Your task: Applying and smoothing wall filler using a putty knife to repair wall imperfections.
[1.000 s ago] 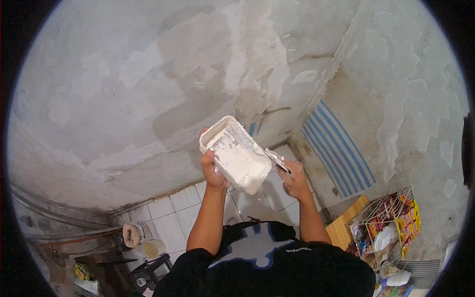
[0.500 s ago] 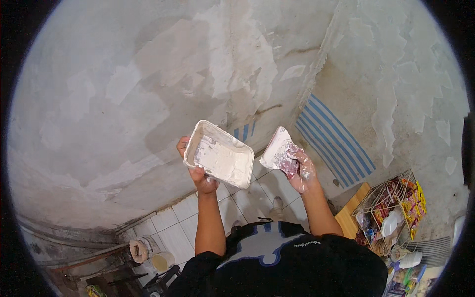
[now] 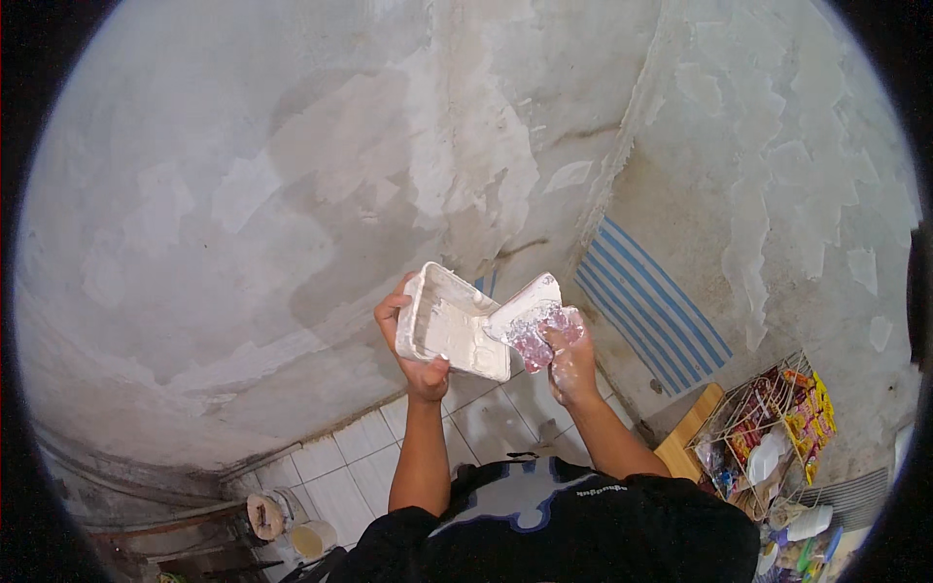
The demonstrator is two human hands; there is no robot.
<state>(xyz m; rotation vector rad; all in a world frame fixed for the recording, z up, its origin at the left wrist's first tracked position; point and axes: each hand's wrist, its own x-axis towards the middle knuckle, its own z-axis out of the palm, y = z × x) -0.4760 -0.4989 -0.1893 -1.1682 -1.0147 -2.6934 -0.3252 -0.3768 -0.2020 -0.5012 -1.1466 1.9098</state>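
My left hand (image 3: 424,375) grips a white rectangular plastic tub (image 3: 412,313) by its left end, fingers along the outside and thumb at the near edge. White putty (image 3: 451,328) coats the tub's floor and walls. A flat putty spreader (image 3: 525,313), smeared white with reddish patches showing through, is in my right hand (image 3: 571,361). That hand is closed round its near right end, and white smears mark the fingers. The spreader's left edge lies over the tub's right end; whether it touches the putty I cannot tell.
A patchy grey plastered wall (image 3: 243,243) fills the far side and meets another wall at right, where a blue-striped sheet (image 3: 653,306) hangs low. White floor tiles (image 3: 362,435) lie below. At right stands a wire basket of packets (image 3: 763,428); a pale container (image 3: 313,537) stands lower left.
The spreader has moved left and down from beside the tub to over its right end. The tub has shifted slightly right and down and turned a little.
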